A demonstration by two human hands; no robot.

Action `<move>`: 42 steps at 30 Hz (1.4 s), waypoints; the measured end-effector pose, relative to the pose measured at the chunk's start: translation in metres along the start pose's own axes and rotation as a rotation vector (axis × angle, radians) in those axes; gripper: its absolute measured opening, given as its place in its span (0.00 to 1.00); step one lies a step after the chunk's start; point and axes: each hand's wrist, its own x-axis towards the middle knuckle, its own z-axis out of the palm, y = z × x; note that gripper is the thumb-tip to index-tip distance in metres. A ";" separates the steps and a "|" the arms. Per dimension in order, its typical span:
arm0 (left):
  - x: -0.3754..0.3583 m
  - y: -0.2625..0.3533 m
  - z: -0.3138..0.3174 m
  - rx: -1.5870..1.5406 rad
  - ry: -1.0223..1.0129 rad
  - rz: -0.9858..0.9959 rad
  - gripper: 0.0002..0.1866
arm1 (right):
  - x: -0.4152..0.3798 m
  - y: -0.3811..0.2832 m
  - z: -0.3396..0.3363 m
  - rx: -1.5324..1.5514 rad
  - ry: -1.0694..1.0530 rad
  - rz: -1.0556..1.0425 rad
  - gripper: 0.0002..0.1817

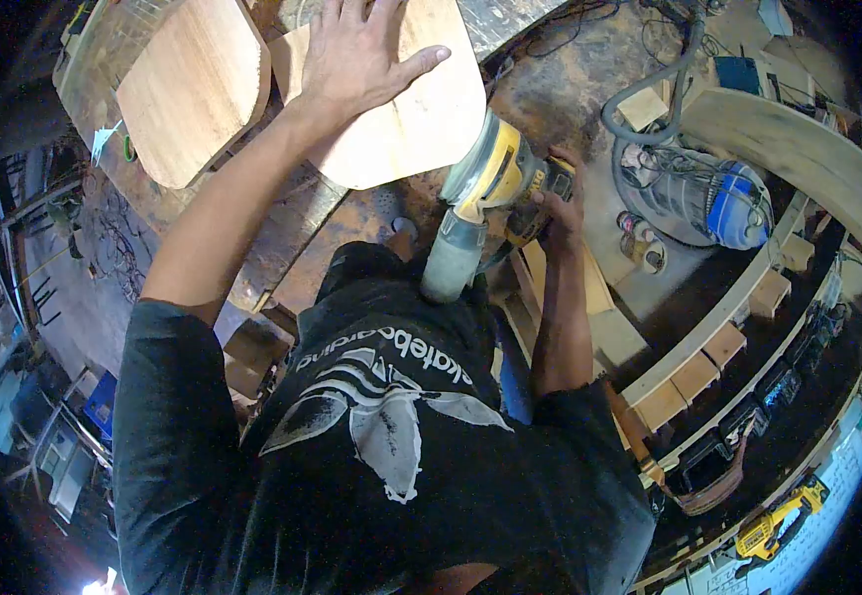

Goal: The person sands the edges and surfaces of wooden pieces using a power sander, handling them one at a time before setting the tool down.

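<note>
Left hand (356,61) lies splayed on board (406,129); right hand (564,206) grips sander (498,171)

- Right board (401,129): pale wood, matt, smooth face.
- Left board (193,99), near bench (282,208) left edge: matt wood, rough rim.
- Sander (500,171): yellow-black plastic.
- Dust canister (454,260): greyish, matt.
- Shirt (322,526): matt cloth.

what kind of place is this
Probably a woodworking shop: the right hand grips a yellow power sander against the edge of a pale wooden board, a similar board lies beside it, and a dusty, blue-ended canister stands nearby.
</note>
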 end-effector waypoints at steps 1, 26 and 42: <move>0.001 0.000 0.000 -0.004 0.009 0.001 0.46 | 0.001 0.001 -0.001 -0.020 0.009 -0.028 0.45; 0.002 0.001 0.001 0.043 -0.001 0.001 0.47 | -0.004 0.005 -0.006 -0.029 0.007 -0.036 0.45; 0.005 -0.004 0.003 0.006 -0.039 0.037 0.46 | 0.007 0.000 -0.013 0.051 -0.032 -0.016 0.41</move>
